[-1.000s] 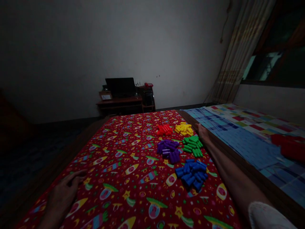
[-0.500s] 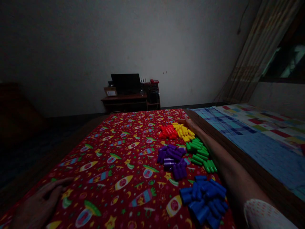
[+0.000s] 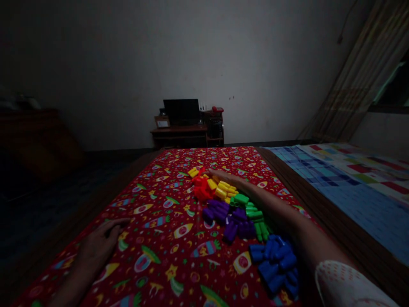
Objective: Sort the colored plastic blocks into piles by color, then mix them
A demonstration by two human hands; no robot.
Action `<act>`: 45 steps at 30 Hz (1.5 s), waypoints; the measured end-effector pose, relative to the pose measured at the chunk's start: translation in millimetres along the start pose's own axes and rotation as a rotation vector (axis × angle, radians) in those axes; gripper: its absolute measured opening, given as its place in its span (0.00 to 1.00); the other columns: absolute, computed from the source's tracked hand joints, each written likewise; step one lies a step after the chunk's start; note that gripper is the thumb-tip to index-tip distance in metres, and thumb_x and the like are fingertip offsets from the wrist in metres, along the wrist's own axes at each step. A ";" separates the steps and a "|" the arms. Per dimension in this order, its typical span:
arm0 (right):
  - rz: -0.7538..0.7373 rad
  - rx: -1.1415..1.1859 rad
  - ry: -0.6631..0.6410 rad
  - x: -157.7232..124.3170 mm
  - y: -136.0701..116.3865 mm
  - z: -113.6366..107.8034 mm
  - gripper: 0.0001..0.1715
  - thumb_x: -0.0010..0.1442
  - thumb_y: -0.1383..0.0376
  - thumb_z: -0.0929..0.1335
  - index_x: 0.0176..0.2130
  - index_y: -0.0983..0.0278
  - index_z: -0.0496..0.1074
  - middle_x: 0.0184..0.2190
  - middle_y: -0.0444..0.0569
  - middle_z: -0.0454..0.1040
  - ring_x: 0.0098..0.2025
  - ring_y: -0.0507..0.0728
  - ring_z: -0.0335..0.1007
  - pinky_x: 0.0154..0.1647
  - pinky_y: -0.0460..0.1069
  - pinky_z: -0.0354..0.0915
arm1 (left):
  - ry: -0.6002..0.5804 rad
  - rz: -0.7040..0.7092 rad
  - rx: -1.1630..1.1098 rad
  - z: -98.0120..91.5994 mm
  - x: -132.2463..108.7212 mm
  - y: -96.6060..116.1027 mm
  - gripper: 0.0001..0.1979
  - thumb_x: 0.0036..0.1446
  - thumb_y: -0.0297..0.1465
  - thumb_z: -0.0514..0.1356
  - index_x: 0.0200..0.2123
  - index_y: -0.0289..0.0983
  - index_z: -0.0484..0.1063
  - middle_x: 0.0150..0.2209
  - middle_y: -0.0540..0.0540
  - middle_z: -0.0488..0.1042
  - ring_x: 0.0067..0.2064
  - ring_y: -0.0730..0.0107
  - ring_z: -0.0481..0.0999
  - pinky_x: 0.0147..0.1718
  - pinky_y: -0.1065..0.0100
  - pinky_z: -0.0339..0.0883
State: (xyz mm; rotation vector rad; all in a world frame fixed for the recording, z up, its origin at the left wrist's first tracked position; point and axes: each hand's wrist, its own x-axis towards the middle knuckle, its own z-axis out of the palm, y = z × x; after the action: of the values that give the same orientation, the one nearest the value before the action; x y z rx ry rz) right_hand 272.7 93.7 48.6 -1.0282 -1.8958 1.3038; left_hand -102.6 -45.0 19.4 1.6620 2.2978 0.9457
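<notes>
My right hand [image 3: 222,176] reaches across behind the yellow blocks [image 3: 225,189], fingers stretched out along the far side of the pile and partly hidden by it. The inner side of my right forearm lies along the green blocks [image 3: 254,212]. Red blocks [image 3: 202,189] are bunched at the pile's far left, mixed with a few yellow ones. Purple blocks [image 3: 217,209] lie in front of them, touching the green. Blue blocks [image 3: 276,264] form a heap nearest me. My left hand [image 3: 102,241] rests on the red patterned cloth [image 3: 172,251] at the left, fingers loosely apart, holding nothing.
The cloth covers a table-like surface with brown edges [image 3: 284,168]. Beyond it stands a desk [image 3: 179,130] with a monitor [image 3: 181,111] against the wall. A checked blue bed cover [image 3: 306,170] lies on the right, below a curtain [image 3: 354,89].
My right hand and forearm have swept left, pushing the red, yellow, green and purple blocks closer together. Some yellow blocks now sit among the red. The camera view has shifted left.
</notes>
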 end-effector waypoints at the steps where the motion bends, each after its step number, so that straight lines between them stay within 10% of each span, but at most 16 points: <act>1: 0.005 0.026 -0.054 8.8 -2.1 11.6 0.31 0.64 0.46 0.59 0.49 0.63 0.76 0.44 0.49 0.79 0.48 0.61 0.72 0.52 0.55 0.66 | 0.008 0.014 -0.003 0.5 -0.5 0.6 0.14 0.46 0.39 0.53 0.28 0.46 0.78 0.35 0.55 0.81 0.38 0.61 0.80 0.37 0.65 0.72; 6: -0.118 0.070 -0.370 24.6 -9.5 50.2 0.38 0.60 0.39 0.59 0.45 0.64 0.78 0.47 0.52 0.78 0.51 0.60 0.71 0.54 0.54 0.64 | 0.023 0.124 -0.026 3.0 -3.0 -1.0 0.15 0.48 0.37 0.52 0.31 0.42 0.78 0.36 0.51 0.82 0.38 0.62 0.80 0.38 0.66 0.72; 14: -0.030 -0.518 0.208 95.1 -25.0 35.5 0.38 0.66 0.44 0.52 0.45 0.69 0.74 0.45 0.58 0.76 0.53 0.65 0.68 0.55 0.56 0.60 | 0.019 0.155 -0.055 9.8 -1.1 -5.5 0.18 0.46 0.37 0.50 0.31 0.40 0.79 0.37 0.45 0.82 0.39 0.61 0.79 0.41 0.66 0.72; 23: -0.146 -0.412 -0.264 75.7 -24.9 106.4 0.36 0.64 0.43 0.57 0.41 0.67 0.77 0.36 0.49 0.78 0.41 0.57 0.72 0.44 0.49 0.67 | 0.003 0.158 -0.077 16.9 1.0 -11.4 0.19 0.48 0.37 0.48 0.31 0.39 0.78 0.40 0.44 0.81 0.42 0.58 0.79 0.44 0.63 0.71; 27: -0.272 -0.222 -0.487 34.1 -49.8 102.3 0.35 0.59 0.40 0.61 0.44 0.63 0.78 0.43 0.47 0.78 0.50 0.57 0.71 0.52 0.49 0.65 | 0.011 0.158 -0.096 17.5 0.6 -11.3 0.19 0.47 0.35 0.48 0.32 0.39 0.78 0.40 0.44 0.81 0.42 0.58 0.78 0.45 0.62 0.71; 31: -0.252 -0.142 -0.069 -32.0 -62.2 35.3 0.36 0.60 0.40 0.61 0.50 0.62 0.76 0.50 0.52 0.76 0.54 0.61 0.69 0.56 0.57 0.64 | -0.012 0.183 -0.090 14.6 -2.2 -9.4 0.19 0.49 0.34 0.49 0.35 0.38 0.78 0.40 0.44 0.80 0.41 0.58 0.79 0.43 0.63 0.72; 36: 0.098 -0.284 0.543 -171.2 -0.6 -50.6 0.36 0.59 0.40 0.60 0.49 0.62 0.77 0.50 0.54 0.76 0.57 0.67 0.68 0.60 0.63 0.59 | -0.016 0.191 -0.081 16.8 1.0 -11.1 0.19 0.49 0.34 0.48 0.36 0.37 0.78 0.40 0.43 0.80 0.41 0.58 0.79 0.45 0.61 0.71; 40: 0.283 -0.197 0.729 -243.6 53.3 -52.9 0.37 0.64 0.43 0.52 0.59 0.59 0.68 0.59 0.52 0.68 0.60 0.64 0.65 0.53 0.61 0.67 | 0.005 0.198 -0.087 22.4 5.6 -13.8 0.18 0.49 0.33 0.48 0.34 0.38 0.78 0.39 0.43 0.80 0.42 0.57 0.78 0.45 0.60 0.71; 45: 0.195 -0.288 0.662 -204.2 49.8 -21.3 0.34 0.64 0.44 0.55 0.55 0.59 0.71 0.58 0.51 0.70 0.62 0.61 0.62 0.62 0.59 0.57 | 0.031 0.235 -0.087 24.4 4.2 -14.3 0.17 0.48 0.32 0.49 0.32 0.38 0.78 0.39 0.43 0.80 0.42 0.58 0.78 0.46 0.61 0.71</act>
State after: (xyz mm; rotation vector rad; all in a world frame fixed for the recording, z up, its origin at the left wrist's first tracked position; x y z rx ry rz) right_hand 407.4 -60.9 -2.7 -1.5878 -1.5086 0.6564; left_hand -104.2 -34.1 -7.0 1.9230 2.0786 1.1067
